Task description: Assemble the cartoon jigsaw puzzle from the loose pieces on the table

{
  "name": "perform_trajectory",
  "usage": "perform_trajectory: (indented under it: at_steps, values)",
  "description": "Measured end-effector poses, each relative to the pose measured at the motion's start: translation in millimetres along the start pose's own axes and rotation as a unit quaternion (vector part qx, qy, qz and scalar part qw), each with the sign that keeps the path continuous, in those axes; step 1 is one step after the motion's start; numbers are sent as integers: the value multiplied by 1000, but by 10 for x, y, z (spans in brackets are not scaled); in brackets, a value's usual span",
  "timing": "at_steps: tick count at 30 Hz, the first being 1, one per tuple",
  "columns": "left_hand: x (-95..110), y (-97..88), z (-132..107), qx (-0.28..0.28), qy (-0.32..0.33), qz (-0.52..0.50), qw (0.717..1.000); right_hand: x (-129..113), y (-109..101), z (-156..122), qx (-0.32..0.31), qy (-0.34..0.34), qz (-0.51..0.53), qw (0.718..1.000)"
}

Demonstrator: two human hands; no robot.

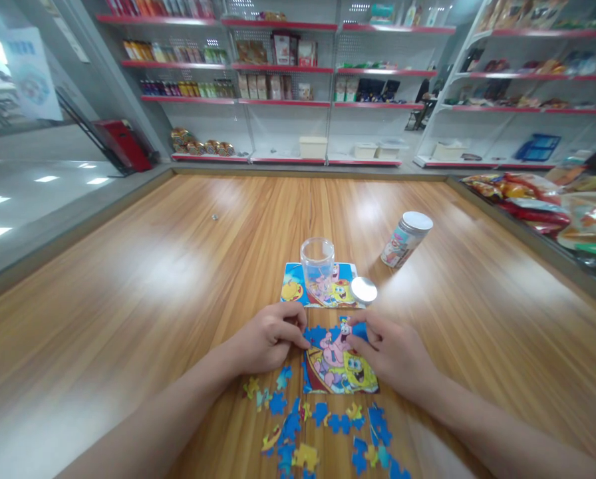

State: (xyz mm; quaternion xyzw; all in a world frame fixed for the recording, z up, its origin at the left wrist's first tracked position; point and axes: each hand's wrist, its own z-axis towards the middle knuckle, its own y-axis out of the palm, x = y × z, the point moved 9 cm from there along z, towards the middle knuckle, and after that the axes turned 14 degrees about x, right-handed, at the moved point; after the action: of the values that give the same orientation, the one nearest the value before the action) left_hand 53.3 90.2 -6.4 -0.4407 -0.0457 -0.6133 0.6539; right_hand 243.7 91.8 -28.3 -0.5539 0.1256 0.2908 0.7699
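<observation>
The partly assembled jigsaw puzzle (328,372) lies on the table (153,319), directly in front of the person, between the two hands. The hands are apart from each other. The left hand (273,336) is at the upper left edge of the puzzle, thumb and forefinger close together at the edge. The right hand (395,349) is at the upper right portion, its thumb and fingertips over the puzzle surface. Whether either hand grips a piece cannot be told.

Loose puzzle pieces (305,457), mostly blue and yellow, are scattered on the near side of the puzzle. A printed picture sheet (292,290) lies just beyond the puzzle. A clear jar (318,256) stands upright on the sheet; a silver lid (364,290) lies at the sheet's right edge. A capped canister (406,239) stands farther back, to the right.
</observation>
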Motion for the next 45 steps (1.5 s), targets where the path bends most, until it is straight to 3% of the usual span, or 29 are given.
perform_trajectory:
  at_steps: [18, 45]
  values:
    - [27, -4, 33, -14, 5, -11, 1000, -19, 5, 1, -2, -15, 20, 1000]
    - [-44, 28, 4, -28, -36, -7, 999, -45, -2, 1, -14, -20, 7, 1000]
